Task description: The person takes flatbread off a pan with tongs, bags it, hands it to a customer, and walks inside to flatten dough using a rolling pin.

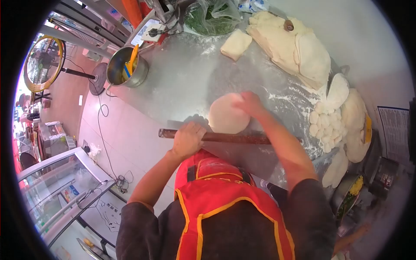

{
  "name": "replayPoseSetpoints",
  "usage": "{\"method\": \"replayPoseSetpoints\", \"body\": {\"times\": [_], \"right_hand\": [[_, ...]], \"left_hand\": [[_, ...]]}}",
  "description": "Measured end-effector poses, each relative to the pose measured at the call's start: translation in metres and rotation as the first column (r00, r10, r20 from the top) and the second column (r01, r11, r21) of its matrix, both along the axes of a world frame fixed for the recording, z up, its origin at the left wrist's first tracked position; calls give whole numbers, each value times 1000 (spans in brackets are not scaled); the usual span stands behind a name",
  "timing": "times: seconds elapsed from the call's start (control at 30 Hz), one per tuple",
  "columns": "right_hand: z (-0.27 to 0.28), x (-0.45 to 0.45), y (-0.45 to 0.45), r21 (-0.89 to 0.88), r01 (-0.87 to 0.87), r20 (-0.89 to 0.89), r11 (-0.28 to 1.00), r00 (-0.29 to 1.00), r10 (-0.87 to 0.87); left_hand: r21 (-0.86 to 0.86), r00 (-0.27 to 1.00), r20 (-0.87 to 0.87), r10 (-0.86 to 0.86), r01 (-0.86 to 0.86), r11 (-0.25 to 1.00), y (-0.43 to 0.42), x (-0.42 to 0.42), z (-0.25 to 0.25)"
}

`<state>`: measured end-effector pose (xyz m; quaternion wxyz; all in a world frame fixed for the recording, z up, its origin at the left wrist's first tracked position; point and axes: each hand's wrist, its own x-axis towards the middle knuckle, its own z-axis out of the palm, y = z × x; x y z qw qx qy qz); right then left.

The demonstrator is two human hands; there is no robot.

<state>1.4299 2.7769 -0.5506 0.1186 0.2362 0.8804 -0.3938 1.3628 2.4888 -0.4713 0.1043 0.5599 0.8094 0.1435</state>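
My left hand [189, 139] is closed around a dark wooden rolling pin [236, 138], which lies crosswise near the metal table's front edge. Just beyond the pin is a flat, pale round of dough [226, 115]. My right hand [249, 104], a little blurred, grips the far right edge of this round, its fingertips over the dough. The right forearm passes above the pin's right part and hides some of it. A small block of dough [236, 44] sits farther back on the metal table [182, 82].
A large dough mass [290, 47] lies at the back right, with several small dough pieces [327, 125] and dusted flour nearby. A metal pot [128, 67] with an orange-handled tool stands at the left corner. Bagged greens [212, 17] are at the back. Another person's arm [353, 238] shows lower right.
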Motion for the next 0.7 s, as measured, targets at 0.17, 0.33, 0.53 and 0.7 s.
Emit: {"method": "replayPoseSetpoints", "body": {"times": [0.17,0.33,0.53,0.7], "right_hand": [[41,184,-33,438,265,-309,859,942,-133],[26,213,-54,675,299,-208,674,954,-215],[18,126,64,736,313,-176,600,945,-277],[13,90,115,713,457,-336,531,889,-313]], "left_hand": [[65,995,-9,101,-100,993,5,-5,-33],[-2,973,-45,224,-225,974,34,-1,-49],[55,941,-290,176,-167,984,160,-82,-50],[168,927,-330,177,-127,978,209,-119,-51]]}}
